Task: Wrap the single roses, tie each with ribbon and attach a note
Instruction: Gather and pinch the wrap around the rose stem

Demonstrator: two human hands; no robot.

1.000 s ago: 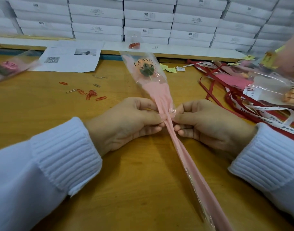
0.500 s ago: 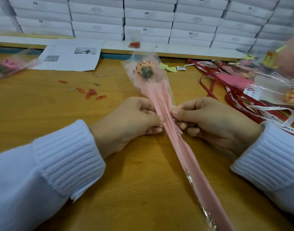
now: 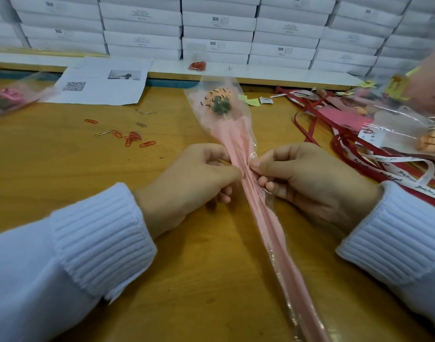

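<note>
Head view: left hand (image 3: 186, 186) and right hand (image 3: 310, 183) pinch the wrapped rose (image 3: 236, 139) between them.

Left hand (image 3: 186, 186) and right hand (image 3: 310, 183) have parted slightly around the turned wrapped rose (image 3: 236, 139).

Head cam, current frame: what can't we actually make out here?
Head view throughout.
Stem of the wrapped rose: mostly hidden by its pink paper.
Its lower end: cut off by the bottom edge.
Whether the left hand and right hand hold anything besides the wrap: hidden by curled fingers.
The second wrapped rose: blurred, cut by the left edge.
Text on the printed sheet: too small.
</note>
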